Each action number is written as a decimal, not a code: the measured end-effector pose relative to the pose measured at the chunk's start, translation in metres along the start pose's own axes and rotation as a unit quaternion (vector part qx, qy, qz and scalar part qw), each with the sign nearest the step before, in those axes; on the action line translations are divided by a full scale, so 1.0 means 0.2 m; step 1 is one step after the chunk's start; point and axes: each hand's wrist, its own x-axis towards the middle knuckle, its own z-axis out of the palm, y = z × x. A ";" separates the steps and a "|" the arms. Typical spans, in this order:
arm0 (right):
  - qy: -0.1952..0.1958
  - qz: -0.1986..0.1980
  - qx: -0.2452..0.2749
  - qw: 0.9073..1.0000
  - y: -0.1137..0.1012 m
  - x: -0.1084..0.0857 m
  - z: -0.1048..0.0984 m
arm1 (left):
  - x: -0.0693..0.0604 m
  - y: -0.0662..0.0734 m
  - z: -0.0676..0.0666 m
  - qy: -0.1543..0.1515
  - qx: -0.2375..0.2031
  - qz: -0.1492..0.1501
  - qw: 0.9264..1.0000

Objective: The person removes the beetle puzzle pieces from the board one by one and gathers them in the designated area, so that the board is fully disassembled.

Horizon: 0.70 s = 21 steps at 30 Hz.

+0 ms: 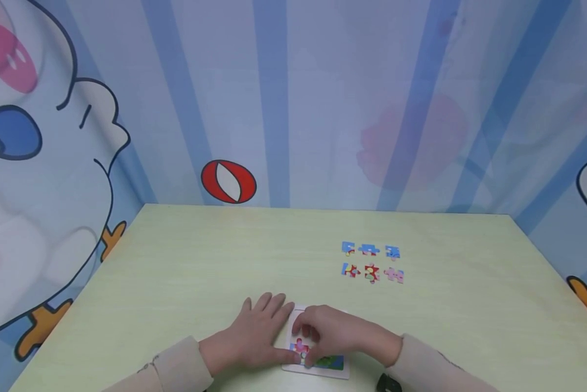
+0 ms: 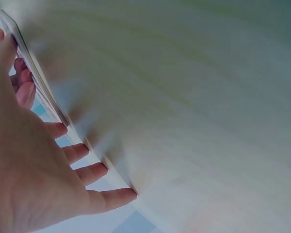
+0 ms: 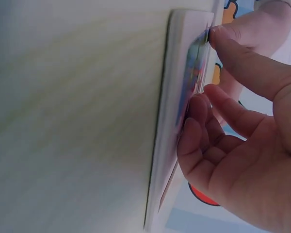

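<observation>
In the head view a white puzzle board (image 1: 332, 372) lies near the table's front edge. A pink puzzle piece (image 1: 300, 345) and a green picture part (image 1: 333, 362) show in its lower area. My left hand (image 1: 254, 335) is spread flat along the board's left edge, its thumb (image 1: 287, 356) over the lower left. Above the board my right hand (image 1: 334, 329) curls its fingers, thumb and index fingertip at opposite sides of the pink piece. The right wrist view shows the board (image 3: 167, 121) edge-on. My right hand covers the board's middle and upper right.
Several loose puzzle pieces (image 1: 371, 272) lie in two rows on the pale table (image 1: 200, 261), beyond the board to the right. A black object (image 1: 388, 383) is beside my right sleeve. Behind the table hangs a blue striped cloth (image 1: 322, 109) with cartoon prints.
</observation>
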 end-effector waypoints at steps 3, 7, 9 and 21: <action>0.002 -0.001 -0.026 1.000 -0.01 0.01 0.01 | 0.00 0.00 0.00 -0.002 -0.001 0.000 1.000; 0.000 0.006 -0.047 0.999 -0.01 0.01 0.01 | 0.00 0.00 0.01 0.001 -0.005 0.000 1.000; -0.002 0.010 -0.049 0.999 -0.01 0.02 0.02 | 0.00 -0.01 0.01 0.003 -0.005 0.001 1.000; -0.003 0.010 -0.058 0.998 -0.02 0.03 0.02 | 0.00 -0.01 0.01 -0.010 0.002 -0.001 1.000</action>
